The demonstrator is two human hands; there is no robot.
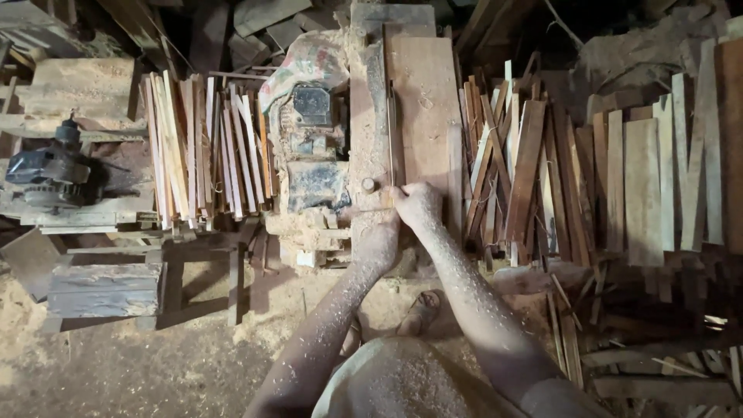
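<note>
- Head view, looking straight down: both forearms are reaching forward to the near end of a saw bench (422,101), a long wooden surface caked in sawdust.
- Left hand (377,241) is lying at the bench's near left corner, knuckles up, fingers curled under; whether its grip is closing on anything, I cannot tell.
- Right hand (419,204) is sitting just right of the left hand, fingers bunched and pressing down at the near end of a thin wood strip (392,147); the strip is lying lengthwise along the bench, running away from the hand.
- A small round knob (368,185) is standing on the bench just left of the right hand's fingertips.
- A dusty electric motor (313,143) is sitting against the bench's left side, with a patterned sack (309,58) draped behind it.
- Left of the motor, a stack of thin slats (207,151) is lying in a row.
- Right of the bench, a larger heap of slats and boards (588,170) is spreading out to the frame edge.
- A sandalled foot (419,312) is showing on the sawdust floor (124,364) below the bench's near end.
- Sawdust is coating both forearms.
</note>
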